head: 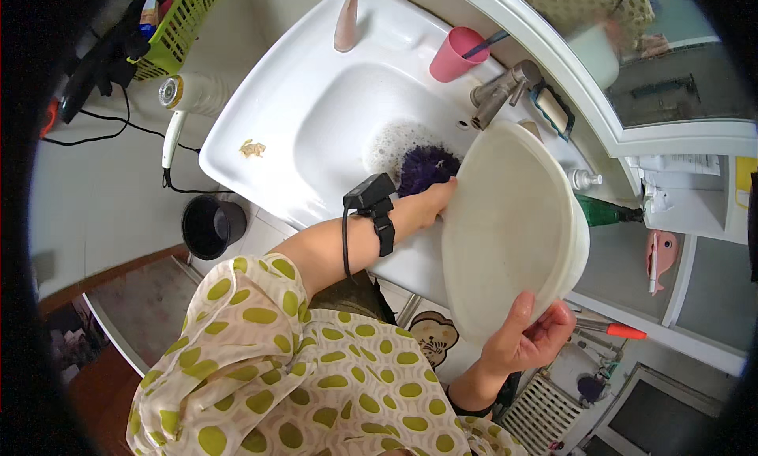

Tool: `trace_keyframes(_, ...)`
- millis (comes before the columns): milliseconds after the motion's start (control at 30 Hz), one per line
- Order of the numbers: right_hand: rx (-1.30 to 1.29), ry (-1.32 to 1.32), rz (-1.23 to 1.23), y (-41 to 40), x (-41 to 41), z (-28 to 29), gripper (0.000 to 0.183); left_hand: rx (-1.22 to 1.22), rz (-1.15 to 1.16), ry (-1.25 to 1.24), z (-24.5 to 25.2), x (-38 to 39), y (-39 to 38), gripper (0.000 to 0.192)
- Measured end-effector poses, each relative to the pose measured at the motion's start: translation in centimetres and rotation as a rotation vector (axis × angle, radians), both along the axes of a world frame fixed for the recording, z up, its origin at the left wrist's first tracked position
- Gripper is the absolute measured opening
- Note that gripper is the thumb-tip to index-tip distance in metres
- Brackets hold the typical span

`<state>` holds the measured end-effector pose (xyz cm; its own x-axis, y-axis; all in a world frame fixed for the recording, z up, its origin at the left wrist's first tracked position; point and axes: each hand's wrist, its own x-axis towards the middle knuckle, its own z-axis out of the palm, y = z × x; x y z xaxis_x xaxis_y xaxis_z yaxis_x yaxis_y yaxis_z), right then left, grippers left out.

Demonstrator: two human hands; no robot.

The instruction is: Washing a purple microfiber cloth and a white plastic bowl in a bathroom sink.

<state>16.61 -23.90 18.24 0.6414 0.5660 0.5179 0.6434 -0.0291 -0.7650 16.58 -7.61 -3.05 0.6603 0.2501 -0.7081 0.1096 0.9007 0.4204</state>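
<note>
A white plastic basin [503, 231] is tilted up over the right side of the sink, its pale inside facing me. My left hand [437, 202] grips its far left rim, the fingertips hidden behind it. On the near rim, my right hand [527, 337] has its thumb inside and its fingers around the outer edge. In the white washbasin [337, 118], a dark purple bunched item [427, 169] lies among soap suds [394, 139]; its exact kind is unclear. A metal faucet [503, 95] rises just beyond the tilted basin.
A pink cup [459, 56] and a soap dish [551, 109] stand along the sink's back edge, near a mirror cabinet [604, 100]. A green bottle [604, 210] is at the right. Left are a corded hair dryer [183, 103], a black bin [213, 226] and a green basket [177, 32].
</note>
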Motion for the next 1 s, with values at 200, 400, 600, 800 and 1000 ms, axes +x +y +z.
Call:
trace_keyframes(200,-0.090,-0.211,0.138,-1.5,0.6,0.2,0.015,0.060,-0.115,0.023,0.3,-0.5,-0.5,0.062)
trace_keyframes(400,-0.062,-0.117,0.031,-2.8,1.3,0.2,0.016,0.117,-0.023,0.027,0.3,-0.5,-2.4,0.057)
trace_keyframes(600,0.052,0.170,-0.290,-4.0,8.4,1.4,0.025,0.438,0.175,0.102,1.9,-2.6,-2.0,0.043)
trace_keyframes(800,0.185,0.489,-0.157,-6.7,9.5,1.5,0.027,0.721,0.125,0.221,7.4,-8.5,-1.4,0.036)
trace_keyframes(1000,0.048,0.464,-0.194,-6.9,5.8,0.7,0.042,1.199,0.085,0.275,10.9,-17.4,0.3,0.030)
